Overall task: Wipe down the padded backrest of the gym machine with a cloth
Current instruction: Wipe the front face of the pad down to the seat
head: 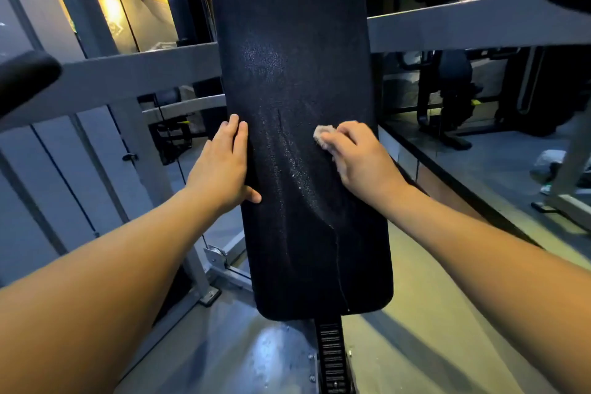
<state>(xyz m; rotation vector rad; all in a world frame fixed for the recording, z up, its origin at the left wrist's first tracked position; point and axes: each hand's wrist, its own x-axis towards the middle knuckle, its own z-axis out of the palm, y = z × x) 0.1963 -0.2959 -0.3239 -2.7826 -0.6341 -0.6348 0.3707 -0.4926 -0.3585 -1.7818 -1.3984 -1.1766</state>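
Black padded backrest (297, 73) is standing upright, centre frame; left hand (224, 166) is lying straight-fingered along its left edge, right hand (358, 157) curling round a pale cloth (322, 134), pressing it against the pad's right side

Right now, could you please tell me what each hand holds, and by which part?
The right hand holds a bunched cloth under its fingers, pressed to the backrest; only its tip shows. The left hand rests on the backrest's left edge.

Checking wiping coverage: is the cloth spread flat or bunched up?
Bunched: only a small crumpled wad of the cloth shows beyond the right hand on the backrest.
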